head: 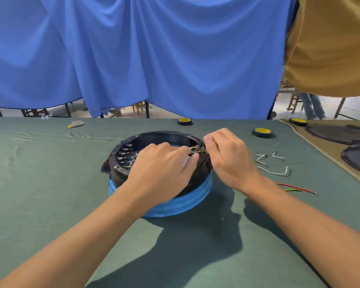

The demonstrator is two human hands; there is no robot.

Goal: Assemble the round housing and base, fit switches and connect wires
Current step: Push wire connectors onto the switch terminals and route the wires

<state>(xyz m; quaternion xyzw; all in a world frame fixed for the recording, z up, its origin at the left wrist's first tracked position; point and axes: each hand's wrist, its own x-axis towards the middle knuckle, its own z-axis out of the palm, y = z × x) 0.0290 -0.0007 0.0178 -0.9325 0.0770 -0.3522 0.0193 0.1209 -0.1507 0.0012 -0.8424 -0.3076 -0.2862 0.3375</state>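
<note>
- Blue cloth is hung as a backdrop behind a table draped in green fabric, on which the work is laid out.
- At the centre, the round housing is seated on the blue base, so that its open top faces up for wiring.
- A wire with a ring terminal is pinched by the left hand over the housing's right side, seemingly to steady it.
- Its brass end is pinched by the right hand at the rim, probably for pushing onto a connector.
- Switches are lined along the inner left wall.
- Spare white wires are laid near, on the right, within easy reach.
</note>
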